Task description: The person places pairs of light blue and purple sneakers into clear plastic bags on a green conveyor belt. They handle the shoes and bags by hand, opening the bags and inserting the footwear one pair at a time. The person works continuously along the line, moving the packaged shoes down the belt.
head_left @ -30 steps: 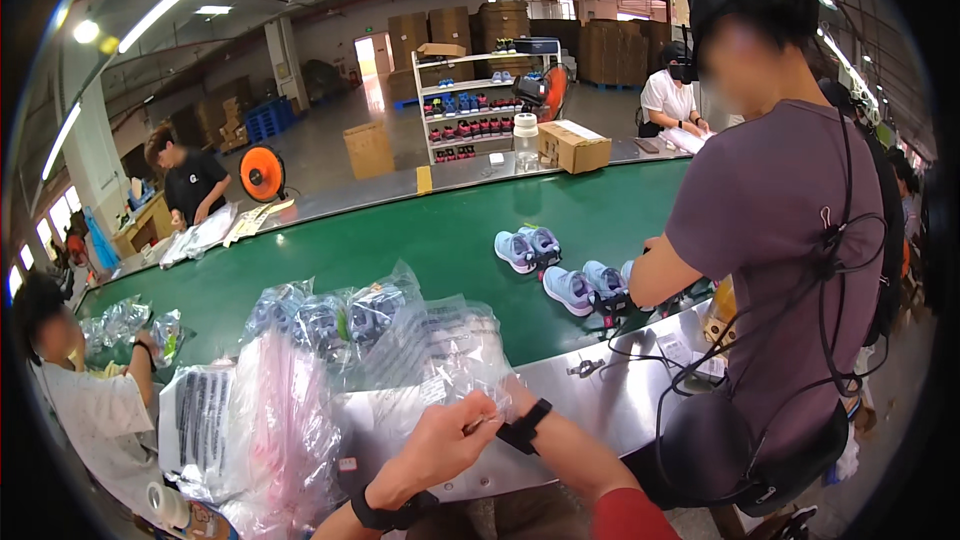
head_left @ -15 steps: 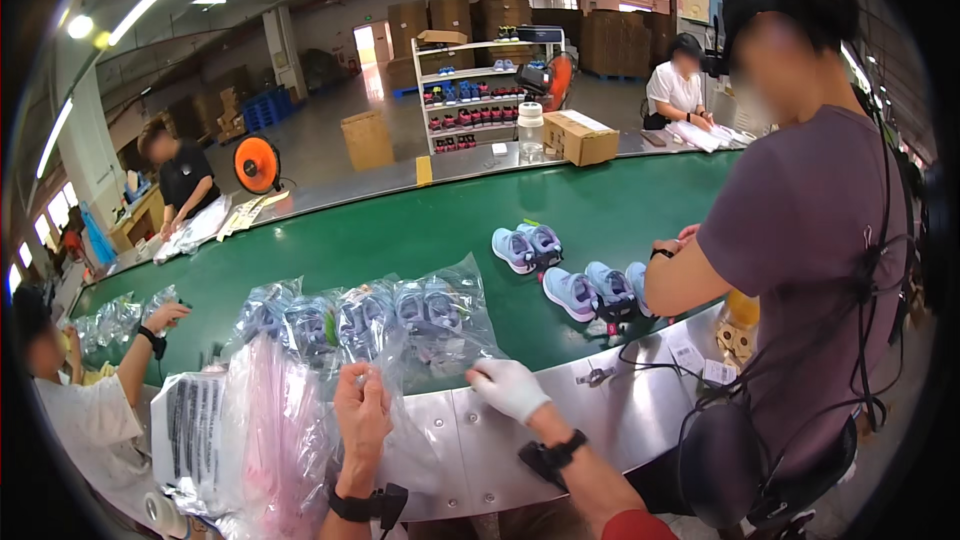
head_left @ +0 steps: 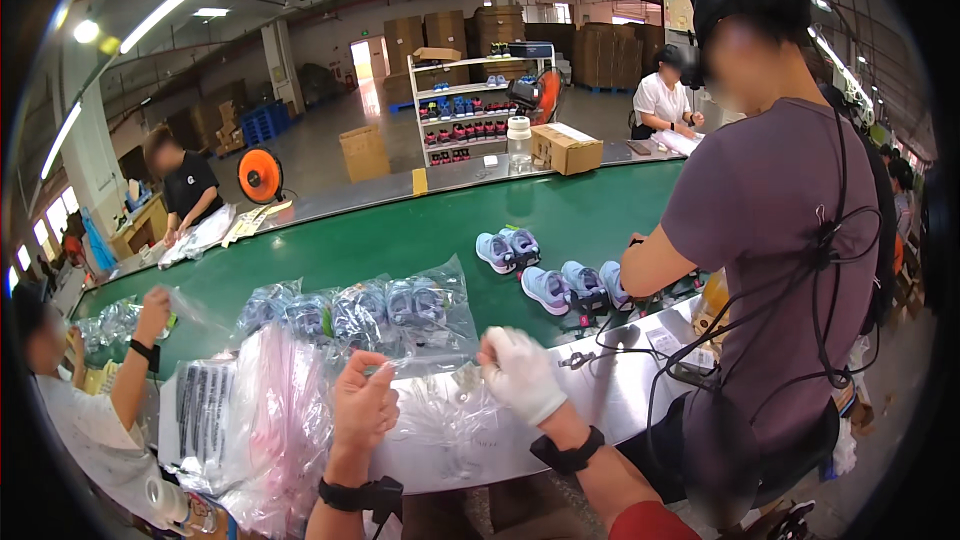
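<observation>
A clear plastic bag (head_left: 432, 425) is stretched between my hands above the metal table edge. My bare left hand (head_left: 364, 408) pinches its left side, fingers curled. My right hand (head_left: 524, 376), in a white glove, is closed at its right side. Just beyond, pale blue sneakers in clear bags (head_left: 412, 302) lie in a row on the green conveyor belt (head_left: 420, 230). Left of my left hand is a pile of pinkish clear plastic bags (head_left: 285, 410). Unbagged sneakers (head_left: 548, 290) stand on the belt to the right.
A co-worker in a purple shirt (head_left: 780, 210) stands close on my right, with dark cables hanging down. Another person's hand (head_left: 152, 315) lifts plastic on the left. Across the belt are a carton (head_left: 566, 148), a bottle (head_left: 518, 143) and an orange fan (head_left: 261, 176).
My hands have drawn the clear bag back from the bagged sneakers, and the right glove has turned upright. The co-worker on the left has raised a hand with plastic.
</observation>
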`<move>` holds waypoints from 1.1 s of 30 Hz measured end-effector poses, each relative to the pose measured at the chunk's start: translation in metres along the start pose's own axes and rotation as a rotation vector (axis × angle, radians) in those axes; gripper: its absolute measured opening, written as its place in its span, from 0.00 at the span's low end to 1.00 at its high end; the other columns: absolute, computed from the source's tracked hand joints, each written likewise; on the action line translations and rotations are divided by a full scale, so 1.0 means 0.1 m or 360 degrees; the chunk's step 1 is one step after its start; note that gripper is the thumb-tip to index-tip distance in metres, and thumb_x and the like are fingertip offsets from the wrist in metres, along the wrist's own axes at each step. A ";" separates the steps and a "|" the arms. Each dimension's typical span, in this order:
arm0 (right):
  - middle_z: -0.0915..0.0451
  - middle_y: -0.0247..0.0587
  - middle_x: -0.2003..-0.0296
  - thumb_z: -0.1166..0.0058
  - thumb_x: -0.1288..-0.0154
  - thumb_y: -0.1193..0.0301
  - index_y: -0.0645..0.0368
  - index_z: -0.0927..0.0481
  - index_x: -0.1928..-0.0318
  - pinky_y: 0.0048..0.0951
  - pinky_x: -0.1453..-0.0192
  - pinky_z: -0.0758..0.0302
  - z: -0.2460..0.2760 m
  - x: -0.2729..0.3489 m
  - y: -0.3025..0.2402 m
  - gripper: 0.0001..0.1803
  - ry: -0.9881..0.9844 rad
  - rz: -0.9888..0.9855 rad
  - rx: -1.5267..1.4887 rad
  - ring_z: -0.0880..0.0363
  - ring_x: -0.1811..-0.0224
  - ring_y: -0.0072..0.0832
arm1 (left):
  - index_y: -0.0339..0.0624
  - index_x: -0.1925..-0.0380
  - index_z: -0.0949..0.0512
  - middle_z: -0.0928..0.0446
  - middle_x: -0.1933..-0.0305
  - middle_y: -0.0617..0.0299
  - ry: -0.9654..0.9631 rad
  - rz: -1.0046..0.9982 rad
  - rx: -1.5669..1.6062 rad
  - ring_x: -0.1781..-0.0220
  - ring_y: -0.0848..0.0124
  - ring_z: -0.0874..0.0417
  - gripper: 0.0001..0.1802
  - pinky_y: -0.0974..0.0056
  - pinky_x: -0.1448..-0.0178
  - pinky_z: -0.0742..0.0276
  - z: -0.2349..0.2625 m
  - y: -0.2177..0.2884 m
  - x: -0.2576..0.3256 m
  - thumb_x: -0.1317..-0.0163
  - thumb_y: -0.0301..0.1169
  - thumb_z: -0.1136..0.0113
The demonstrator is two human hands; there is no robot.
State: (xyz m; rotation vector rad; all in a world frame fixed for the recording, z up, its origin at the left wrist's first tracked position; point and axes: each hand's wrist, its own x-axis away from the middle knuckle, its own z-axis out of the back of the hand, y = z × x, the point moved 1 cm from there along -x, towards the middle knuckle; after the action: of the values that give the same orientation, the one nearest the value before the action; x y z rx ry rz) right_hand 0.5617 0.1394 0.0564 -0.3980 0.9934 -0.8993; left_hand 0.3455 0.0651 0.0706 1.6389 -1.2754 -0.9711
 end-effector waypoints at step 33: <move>0.18 0.44 0.71 0.52 0.33 0.69 0.63 0.21 0.61 0.29 0.66 0.25 0.06 -0.86 0.20 0.11 -0.1143 0.0108 -0.1286 0.19 0.70 0.27 | 0.42 0.61 0.32 0.38 0.84 0.76 0.0709 -0.0546 -0.0328 0.87 0.87 0.43 0.07 0.77 0.85 0.51 -0.08 -0.38 -0.95 0.33 0.31 0.47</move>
State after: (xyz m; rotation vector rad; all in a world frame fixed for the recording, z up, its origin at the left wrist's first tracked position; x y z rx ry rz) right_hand 0.5554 0.2194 0.0932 -1.2606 0.6440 -0.2000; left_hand 0.3478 0.1651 0.0460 1.8114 -0.5907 -0.8370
